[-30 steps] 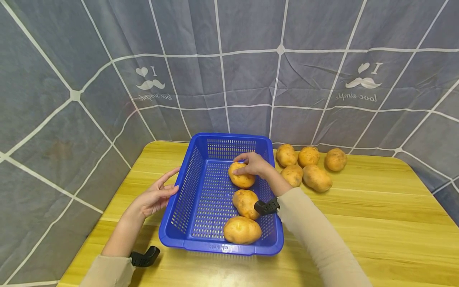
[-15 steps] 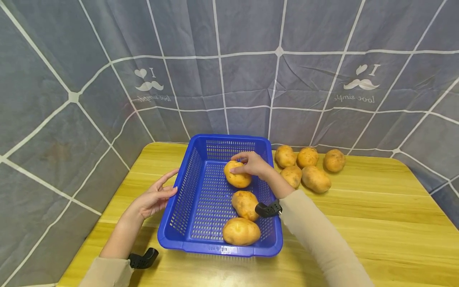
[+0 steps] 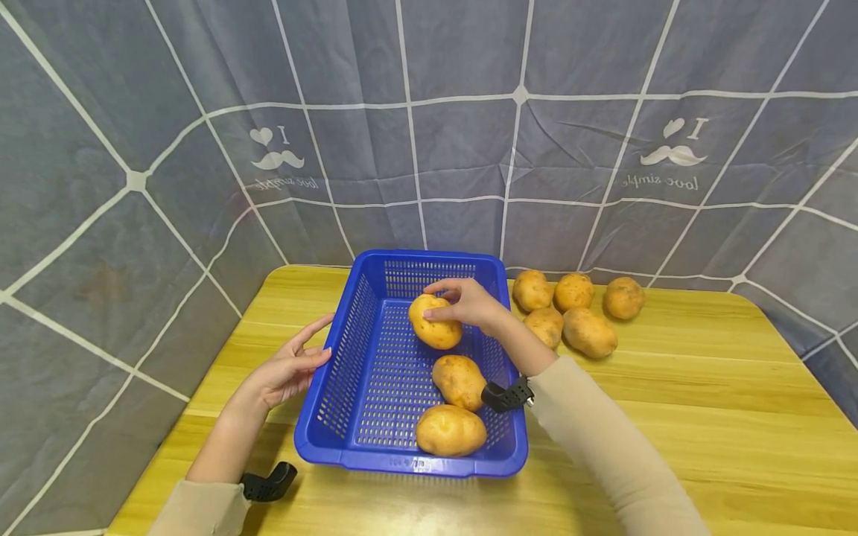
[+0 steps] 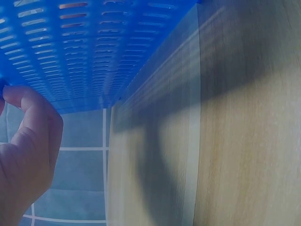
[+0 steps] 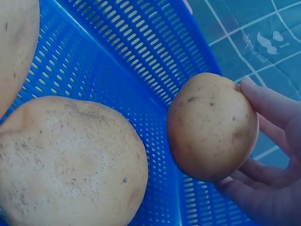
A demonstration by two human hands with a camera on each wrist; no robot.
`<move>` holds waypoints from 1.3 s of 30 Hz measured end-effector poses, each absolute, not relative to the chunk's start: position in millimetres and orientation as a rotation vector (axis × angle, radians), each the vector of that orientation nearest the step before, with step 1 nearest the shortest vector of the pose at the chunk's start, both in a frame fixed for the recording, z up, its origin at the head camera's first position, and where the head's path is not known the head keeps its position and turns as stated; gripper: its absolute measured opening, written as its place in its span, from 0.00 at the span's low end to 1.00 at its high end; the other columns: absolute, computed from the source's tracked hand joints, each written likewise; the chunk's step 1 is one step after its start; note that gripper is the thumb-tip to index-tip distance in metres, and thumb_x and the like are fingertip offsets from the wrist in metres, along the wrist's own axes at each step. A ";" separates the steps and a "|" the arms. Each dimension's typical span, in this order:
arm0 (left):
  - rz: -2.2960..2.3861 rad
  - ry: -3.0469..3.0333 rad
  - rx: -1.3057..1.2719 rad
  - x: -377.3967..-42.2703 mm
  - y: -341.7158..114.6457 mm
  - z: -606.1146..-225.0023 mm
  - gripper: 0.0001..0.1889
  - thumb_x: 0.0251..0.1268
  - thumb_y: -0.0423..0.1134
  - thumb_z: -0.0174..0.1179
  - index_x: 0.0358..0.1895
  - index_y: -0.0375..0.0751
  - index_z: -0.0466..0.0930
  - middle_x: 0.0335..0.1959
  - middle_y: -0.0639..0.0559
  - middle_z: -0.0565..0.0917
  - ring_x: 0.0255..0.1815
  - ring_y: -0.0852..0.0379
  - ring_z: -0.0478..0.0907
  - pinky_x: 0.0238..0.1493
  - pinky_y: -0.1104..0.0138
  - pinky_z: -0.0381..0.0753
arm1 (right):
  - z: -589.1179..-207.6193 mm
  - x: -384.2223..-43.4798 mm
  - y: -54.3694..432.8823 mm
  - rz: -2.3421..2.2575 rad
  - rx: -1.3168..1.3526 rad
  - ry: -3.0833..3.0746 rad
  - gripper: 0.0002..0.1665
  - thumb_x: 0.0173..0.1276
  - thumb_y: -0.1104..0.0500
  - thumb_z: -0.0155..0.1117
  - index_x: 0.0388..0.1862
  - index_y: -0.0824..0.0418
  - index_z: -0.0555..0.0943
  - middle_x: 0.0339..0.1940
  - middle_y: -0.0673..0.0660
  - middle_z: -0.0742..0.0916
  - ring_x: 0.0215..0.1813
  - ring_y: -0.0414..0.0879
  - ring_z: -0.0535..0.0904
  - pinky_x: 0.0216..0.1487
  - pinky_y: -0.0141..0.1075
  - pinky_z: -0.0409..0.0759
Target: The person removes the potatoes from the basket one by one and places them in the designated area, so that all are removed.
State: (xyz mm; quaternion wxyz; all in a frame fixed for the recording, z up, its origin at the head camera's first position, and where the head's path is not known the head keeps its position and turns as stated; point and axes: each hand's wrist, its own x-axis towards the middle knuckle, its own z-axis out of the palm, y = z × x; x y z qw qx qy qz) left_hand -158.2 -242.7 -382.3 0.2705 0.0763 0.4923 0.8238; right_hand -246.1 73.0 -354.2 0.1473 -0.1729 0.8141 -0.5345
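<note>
My right hand [image 3: 465, 301] holds a potato [image 3: 434, 321] over the far right part of a blue plastic basket [image 3: 409, 461], pinched between the thumb and fingers. The right wrist view shows this potato [image 5: 211, 127] raised beside the slotted basket wall. Two other potatoes lie inside along the right side, an oval one [image 3: 459, 381] and a longer one [image 3: 451, 431] nearer the front. At the left rim, my left hand [image 3: 284, 372] touches the outside with thumb and forefinger spread apart. In the left wrist view, that hand [image 4: 30, 132] sits beside the outer basket wall [image 4: 84, 52].
Several potatoes [image 3: 590, 333] lie grouped on the wooden table [image 3: 690, 402], right of the basket near the back edge. A grey curtain with white lines [image 3: 462, 149] hangs behind and to the left of the table.
My right hand has moved the potato slightly left and up inside the basket, away from the potato in front of it. My left hand stays at the rim.
</note>
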 end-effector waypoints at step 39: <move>2.214 1.311 0.283 -157.6 -242.7 -385.6 0.33 0.69 0.24 0.46 0.71 0.51 0.47 0.44 0.44 0.80 0.40 0.54 0.82 0.42 0.63 0.81 | -330.3 -218.7 96.9 -1.754 -0.478 2.309 0.28 0.50 0.64 0.74 0.53 0.62 0.80 0.53 0.60 0.80 0.51 0.56 0.75 0.44 0.40 0.80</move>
